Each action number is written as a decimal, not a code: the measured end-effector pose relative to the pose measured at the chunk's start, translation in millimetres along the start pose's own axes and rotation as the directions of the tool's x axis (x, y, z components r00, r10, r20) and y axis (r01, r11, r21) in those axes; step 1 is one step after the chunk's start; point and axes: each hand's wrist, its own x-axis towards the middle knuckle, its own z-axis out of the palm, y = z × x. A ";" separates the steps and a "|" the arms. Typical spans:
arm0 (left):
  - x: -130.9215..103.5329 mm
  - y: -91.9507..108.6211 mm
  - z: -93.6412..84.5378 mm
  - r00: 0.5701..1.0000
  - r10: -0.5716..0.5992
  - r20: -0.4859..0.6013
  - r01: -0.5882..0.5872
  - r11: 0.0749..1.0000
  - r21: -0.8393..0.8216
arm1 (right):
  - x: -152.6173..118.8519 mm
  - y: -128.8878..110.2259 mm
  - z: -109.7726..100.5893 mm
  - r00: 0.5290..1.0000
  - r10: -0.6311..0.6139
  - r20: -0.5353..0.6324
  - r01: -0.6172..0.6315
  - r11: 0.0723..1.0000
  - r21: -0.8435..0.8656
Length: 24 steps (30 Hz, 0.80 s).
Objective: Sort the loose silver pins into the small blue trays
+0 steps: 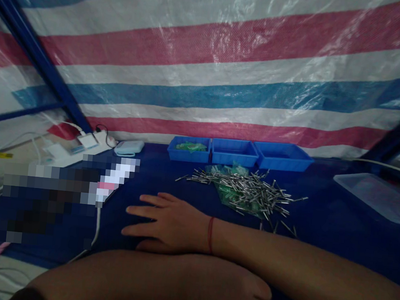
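My right hand (168,222) lies palm down on the dark blue table, its fingers spread and pointing left. It holds nothing, and a thin red band (210,235) circles its wrist. In front of it, my left forearm (131,275) reaches across from the lower left. My left hand (243,288) rests at the bottom middle, close under my right wrist; its fingers are mostly hidden or cut off by the lower edge. Beyond my right forearm lies a heap of thin metal rods (253,188), partly on a crumpled green plastic bag (227,197).
Three blue bins line the table's back: the left bin (188,155) holds green plastic, beside the middle bin (234,160) and right bin (285,165). A clear tray (379,198) lies right. Left are a power strip (68,154), a pale blue case (129,148) and cables. Striped sheeting (227,86) hangs behind.
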 end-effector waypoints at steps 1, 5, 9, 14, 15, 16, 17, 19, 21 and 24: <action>-0.2 0.3 1.3 1.000 -0.005 -0.001 0.005 1.000 -0.016 | 2.4 -1.0 5.1 0.999 -0.008 0.038 0.008 1.000 -0.005; 2.8 -0.7 -0.3 0.993 -0.080 -0.086 0.079 0.997 -0.021 | -2.4 8.7 5.6 0.996 0.050 0.074 -0.048 0.999 -0.021; 7.8 -3.1 -4.9 0.986 -0.145 -0.076 0.147 0.989 0.022 | -21.0 25.2 -12.9 0.984 0.134 0.116 -0.118 0.983 -0.138; 12.0 -6.0 -13.2 0.972 -0.100 -0.214 0.130 0.982 0.133 | -40.2 38.1 -28.4 0.963 0.227 0.144 -0.169 0.927 -0.335; 11.9 -7.1 -18.0 0.973 -0.093 -0.212 0.127 0.980 0.156 | -44.2 39.1 -31.6 0.962 0.240 0.131 -0.183 0.919 -0.348; 11.1 -8.7 -24.1 0.976 -0.090 -0.199 0.126 0.975 0.181 | -48.8 40.1 -35.6 0.962 0.250 0.109 -0.199 0.917 -0.345; 9.3 -11.2 -31.4 0.977 -0.102 -0.188 0.142 0.967 0.212 | -54.2 41.4 -40.8 0.962 0.259 0.082 -0.220 0.920 -0.325; 2.5 -19.6 -47.3 0.968 -0.187 -0.169 0.230 0.928 0.292 | -67.7 46.9 -54.0 0.953 0.304 0.005 -0.293 0.922 -0.255; -8.8 -32.9 -60.9 0.885 -0.409 -0.224 0.463 0.824 0.327 | -84.4 58.5 -68.7 0.915 0.397 -0.070 -0.403 0.895 -0.191; -31.1 -58.3 -69.1 0.562 -0.740 -0.371 0.824 0.538 0.177 | -109.7 85.7 -84.5 0.853 0.514 -0.088 -0.519 0.817 -0.252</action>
